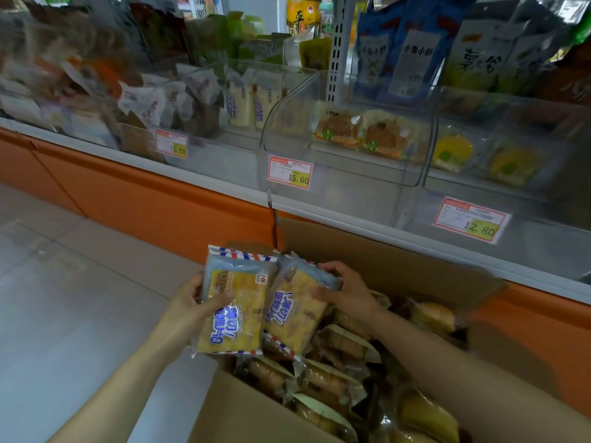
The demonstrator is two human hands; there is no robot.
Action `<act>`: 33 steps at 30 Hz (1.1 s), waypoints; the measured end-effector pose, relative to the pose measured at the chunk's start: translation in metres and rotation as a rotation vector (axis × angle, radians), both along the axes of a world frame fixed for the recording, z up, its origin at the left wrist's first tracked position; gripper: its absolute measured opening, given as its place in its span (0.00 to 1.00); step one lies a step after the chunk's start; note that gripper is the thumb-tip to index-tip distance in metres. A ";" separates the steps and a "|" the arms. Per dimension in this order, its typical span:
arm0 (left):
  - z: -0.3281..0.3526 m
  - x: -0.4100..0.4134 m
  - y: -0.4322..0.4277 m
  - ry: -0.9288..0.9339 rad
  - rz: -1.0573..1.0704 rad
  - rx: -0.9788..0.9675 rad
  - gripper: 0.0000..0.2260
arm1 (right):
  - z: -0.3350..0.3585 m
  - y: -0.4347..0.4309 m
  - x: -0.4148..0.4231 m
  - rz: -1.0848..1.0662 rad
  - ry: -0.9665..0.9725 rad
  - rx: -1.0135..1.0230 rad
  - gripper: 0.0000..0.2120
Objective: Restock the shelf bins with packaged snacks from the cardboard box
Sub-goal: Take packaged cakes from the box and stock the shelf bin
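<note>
Below the 15.60 tag (289, 171), left hand (188, 303) grips one snack packet (235, 311), right hand (348, 289) another (295, 311).

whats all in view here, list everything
cardboard box: one, brown, open, below the shelf
boxed snacks: many, brown and yellow, inside the cardboard box
left cake pack: one, yellow with blue lettering, held above the box
right cake pack: one, same colours, beside it
clear bins: several, transparent, along the shelf
price tags: three, red and yellow, on bin fronts
blue bags: a few, upper right shelf
left hand: grips the left cake pack
right hand: grips the right cake pack
</note>
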State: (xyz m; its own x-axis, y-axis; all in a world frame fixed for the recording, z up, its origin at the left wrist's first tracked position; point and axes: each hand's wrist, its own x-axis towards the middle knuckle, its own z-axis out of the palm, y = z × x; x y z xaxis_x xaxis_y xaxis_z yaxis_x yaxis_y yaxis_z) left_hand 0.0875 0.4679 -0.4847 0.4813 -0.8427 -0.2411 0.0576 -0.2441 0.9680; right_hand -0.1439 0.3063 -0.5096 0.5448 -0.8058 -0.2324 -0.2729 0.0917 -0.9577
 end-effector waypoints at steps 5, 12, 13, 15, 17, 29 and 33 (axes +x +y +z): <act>0.017 -0.003 0.001 -0.025 -0.007 -0.034 0.15 | 0.053 0.002 -0.039 0.097 -0.020 -0.128 0.18; 0.076 -0.069 -0.027 0.005 -0.182 -0.135 0.18 | 0.136 0.012 -0.147 0.078 -0.094 -0.213 0.18; 0.086 -0.085 -0.034 0.010 -0.207 -0.154 0.19 | 0.148 0.013 -0.167 0.049 -0.128 -0.236 0.18; 0.104 -0.119 -0.050 -0.004 -0.273 -0.194 0.18 | 0.171 0.017 -0.209 -0.018 -0.180 -0.311 0.20; 0.122 -0.156 -0.067 -0.003 -0.339 -0.233 0.20 | 0.192 0.017 -0.253 -0.093 -0.199 -0.378 0.20; 0.194 -0.364 -0.167 0.007 -0.488 -0.369 0.31 | 0.281 -0.035 -0.481 -0.528 -0.213 -0.685 0.20; 0.208 -0.406 -0.188 -0.003 -0.516 -0.399 0.31 | 0.290 -0.073 -0.516 -0.627 -0.070 -0.853 0.24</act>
